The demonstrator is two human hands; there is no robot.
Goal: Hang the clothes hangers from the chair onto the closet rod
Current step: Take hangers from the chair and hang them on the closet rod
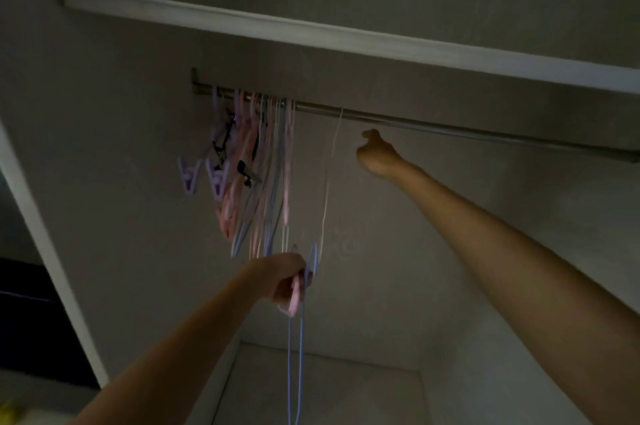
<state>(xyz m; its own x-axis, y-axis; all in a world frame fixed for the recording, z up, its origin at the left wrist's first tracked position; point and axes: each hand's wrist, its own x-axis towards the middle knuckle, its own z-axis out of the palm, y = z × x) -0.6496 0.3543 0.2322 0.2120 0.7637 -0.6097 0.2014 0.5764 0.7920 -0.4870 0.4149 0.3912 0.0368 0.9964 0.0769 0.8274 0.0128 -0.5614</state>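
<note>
A metal closet rod [433, 126] runs across the dim closet under a white shelf. Several pink, purple and blue hangers [266, 164] hang bunched at its left end. One thin white hanger [329, 178] hangs alone further right on the rod. My left hand [287, 280] is low in the middle and grips a few hangers [296, 338], pink and blue, whose bodies dangle below it. My right hand [375, 154] is raised just below the rod, to the right of the white hanger, fingers loosely curled and holding nothing. The chair is out of view.
The white shelf [346, 39] overhangs the rod. The closet's left side panel [52, 251] slants down at the left, with a dark opening beyond it. The closet floor [329, 390] lies below. The rod's right half carries nothing.
</note>
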